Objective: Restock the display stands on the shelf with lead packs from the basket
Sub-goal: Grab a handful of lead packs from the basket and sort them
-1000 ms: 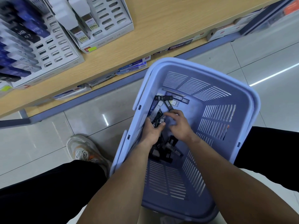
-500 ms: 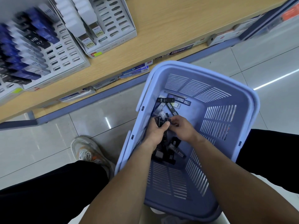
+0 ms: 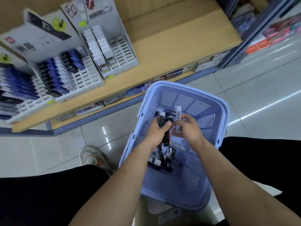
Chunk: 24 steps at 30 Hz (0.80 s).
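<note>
Both hands are over the lilac plastic basket (image 3: 218,111) on the floor. My left hand (image 3: 157,133) grips a bundle of black lead packs (image 3: 164,123), thumb on top. My right hand (image 3: 189,129) pinches a clear lead pack (image 3: 178,115) that stands upright beside the bundle. More dark lead packs (image 3: 162,160) lie loose on the basket's bottom. On the wooden shelf (image 3: 162,49) stand white display stands: one (image 3: 91,77) part-filled with blue and black packs, another (image 3: 125,54) holding white packs and several open slots.
A third display stand (image 3: 14,90) full of blue packs sits at the far left. Price labels run along the shelf's front edge (image 3: 114,98). My shoe (image 3: 92,158) and black-trousered legs (image 3: 48,196) flank the basket on the glossy tile floor (image 3: 260,88).
Both hands have risen from the basket's bottom. My left hand now holds a thicker bundle of black packs, and my right hand has lifted a clear pack. The view has tilted up toward the shelf.
</note>
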Motion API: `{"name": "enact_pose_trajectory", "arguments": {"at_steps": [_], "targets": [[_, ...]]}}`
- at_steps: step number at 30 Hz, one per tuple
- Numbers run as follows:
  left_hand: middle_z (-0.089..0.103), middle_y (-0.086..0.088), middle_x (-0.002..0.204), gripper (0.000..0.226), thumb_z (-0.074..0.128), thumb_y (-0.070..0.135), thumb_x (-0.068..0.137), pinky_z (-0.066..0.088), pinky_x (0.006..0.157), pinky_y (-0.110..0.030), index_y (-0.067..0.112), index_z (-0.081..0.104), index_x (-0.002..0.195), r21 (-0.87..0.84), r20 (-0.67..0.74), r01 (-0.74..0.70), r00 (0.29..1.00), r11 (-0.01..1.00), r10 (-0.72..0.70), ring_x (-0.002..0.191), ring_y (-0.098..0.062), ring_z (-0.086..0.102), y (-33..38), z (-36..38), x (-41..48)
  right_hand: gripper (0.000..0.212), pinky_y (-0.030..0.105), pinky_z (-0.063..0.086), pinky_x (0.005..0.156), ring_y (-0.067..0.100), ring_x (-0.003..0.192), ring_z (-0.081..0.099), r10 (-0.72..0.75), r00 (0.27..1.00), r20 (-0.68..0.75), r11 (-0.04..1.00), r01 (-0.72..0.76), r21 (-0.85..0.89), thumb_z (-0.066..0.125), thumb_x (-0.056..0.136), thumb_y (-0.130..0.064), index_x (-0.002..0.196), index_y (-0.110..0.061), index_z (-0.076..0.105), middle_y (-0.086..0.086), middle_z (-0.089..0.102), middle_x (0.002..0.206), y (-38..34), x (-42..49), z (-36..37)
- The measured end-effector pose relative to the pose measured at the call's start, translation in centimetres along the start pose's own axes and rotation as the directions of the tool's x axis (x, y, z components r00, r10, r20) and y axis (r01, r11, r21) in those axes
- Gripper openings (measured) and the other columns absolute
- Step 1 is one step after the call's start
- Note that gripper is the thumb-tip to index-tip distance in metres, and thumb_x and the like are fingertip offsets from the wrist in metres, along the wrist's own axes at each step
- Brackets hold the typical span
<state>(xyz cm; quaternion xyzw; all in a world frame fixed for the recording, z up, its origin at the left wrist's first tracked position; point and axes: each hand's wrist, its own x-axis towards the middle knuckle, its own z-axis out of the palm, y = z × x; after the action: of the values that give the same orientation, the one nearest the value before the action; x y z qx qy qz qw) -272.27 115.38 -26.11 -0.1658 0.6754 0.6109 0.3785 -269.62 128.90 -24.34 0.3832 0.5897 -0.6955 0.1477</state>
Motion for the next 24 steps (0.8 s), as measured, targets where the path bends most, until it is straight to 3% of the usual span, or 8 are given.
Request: {"name": "enact_pose_trajectory", "arguments": {"at_steps": [3, 5, 9, 12, 14, 17, 21, 24], "targets": [[0.062, -0.006, 0.077, 0.013, 0.061, 0.022, 0.102, 0.056, 0.061, -0.035, 0.017, 0.049, 0.107, -0.013, 0.008, -0.111, 0.994, 0.994, 0.111, 0.06, -0.019, 0.062, 3.7, -0.5, -3.2, 0.016, 0.031, 0.033, 0.052, 0.021, 0.054, 0.036, -0.1, 0.994, 0.038, 0.994, 0.098, 0.053, 0.043, 0.096, -0.002, 0.09, -0.01, 0.055, 0.008, 0.049, 0.062, -2.8, -3.1, 0.1], [0.061, -0.008, 0.077, 0.013, 0.06, 0.022, 0.102, 0.056, 0.061, -0.037, 0.02, 0.049, 0.107, -0.001, 0.0, -0.211, 0.977, 0.977, 0.211, 0.06, -0.02, 0.062, 6.4, -1.1, -5.6, 0.027, 0.031, 0.027, 0.052, 0.018, 0.053, 0.031, -0.165, 0.982, 0.087, 0.983, 0.157, 0.093, 0.039, 0.104, -0.013, 0.095, -0.01, 0.065, 0.004, 0.042, 0.061, -5.2, -5.2, 0.6], [0.062, 0.002, 0.073, 0.014, 0.06, 0.025, 0.101, 0.056, 0.062, -0.04, 0.028, 0.049, 0.109, 0.065, -0.025, -0.361, 0.931, 0.93, 0.363, 0.06, -0.02, 0.064, 10.8, -2.9, -10.2, 0.043, 0.028, 0.032, 0.056, 0.015, 0.055, 0.032, -0.277, 0.941, 0.196, 0.958, 0.254, 0.135, 0.033, 0.109, -0.034, 0.105, -0.012, 0.069, 0.004, 0.037, 0.068, -10.1, -9.0, 1.6], [0.061, 0.004, 0.072, 0.016, 0.06, 0.023, 0.102, 0.054, 0.059, -0.033, 0.026, 0.047, 0.111, 0.085, -0.021, -0.437, 0.898, 0.896, 0.44, 0.059, -0.018, 0.063, 13.2, -4.2, -13.2, 0.022, 0.029, 0.038, 0.061, 0.019, 0.062, 0.039, -0.296, 0.912, 0.285, 0.952, 0.256, 0.171, 0.045, 0.106, -0.023, 0.097, -0.009, 0.06, 0.013, 0.037, 0.075, -12.7, -11.3, 2.1], [0.059, 0.0, 0.073, 0.019, 0.059, 0.02, 0.102, 0.055, 0.057, -0.032, 0.022, 0.046, 0.115, 0.1, -0.027, -0.466, 0.882, 0.879, 0.47, 0.058, -0.017, 0.061, 14.3, -5.0, -15.0, 0.009, 0.031, 0.044, 0.061, 0.021, 0.061, 0.049, -0.321, 0.879, 0.353, 0.946, 0.283, 0.155, 0.051, 0.103, -0.016, 0.102, -0.009, 0.056, 0.015, 0.053, 0.079, -13.8, -12.7, 2.5], [0.058, -0.004, 0.076, 0.026, 0.06, 0.019, 0.101, 0.055, 0.058, -0.036, 0.017, 0.045, 0.122, 0.115, -0.021, -0.504, 0.86, 0.856, 0.51, 0.058, -0.018, 0.06, 15.4, -6.0, -17.0, 0.017, 0.03, 0.049, 0.057, 0.021, 0.057, 0.055, -0.366, 0.828, 0.425, 0.931, 0.321, 0.175, 0.052, 0.101, -0.01, 0.117, -0.011, 0.055, 0.008, 0.068, 0.086, -14.6, -14.3, 3.5], [0.058, -0.009, 0.074, 0.02, 0.06, 0.017, 0.1, 0.051, 0.052, -0.027, 0.02, 0.047, 0.116, 0.119, -0.035, -0.514, 0.853, 0.85, 0.521, 0.057, -0.016, 0.059, 16.3, -7.5, -19.0, 0.028, 0.027, 0.042, 0.056, 0.018, 0.058, 0.046, -0.431, 0.78, 0.453, 0.9, 0.408, 0.155, 0.052, 0.101, -0.006, 0.119, -0.025, 0.061, 0.004, 0.061, 0.08, -14.9, -15.4, 5.2], [0.06, -0.007, 0.072, 0.019, 0.059, 0.018, 0.1, 0.05, 0.051, -0.023, 0.022, 0.047, 0.114, 0.149, -0.049, -0.521, 0.845, 0.84, 0.533, 0.054, -0.013, 0.059, 16.9, -8.7, -19.6, 0.025, 0.026, 0.037, 0.055, 0.017, 0.059, 0.041, -0.435, 0.772, 0.463, 0.897, 0.415, 0.151, 0.047, 0.104, -0.012, 0.118, -0.024, 0.064, 0.002, 0.057, 0.077, -15.2, -15.8, 6.1]]}}
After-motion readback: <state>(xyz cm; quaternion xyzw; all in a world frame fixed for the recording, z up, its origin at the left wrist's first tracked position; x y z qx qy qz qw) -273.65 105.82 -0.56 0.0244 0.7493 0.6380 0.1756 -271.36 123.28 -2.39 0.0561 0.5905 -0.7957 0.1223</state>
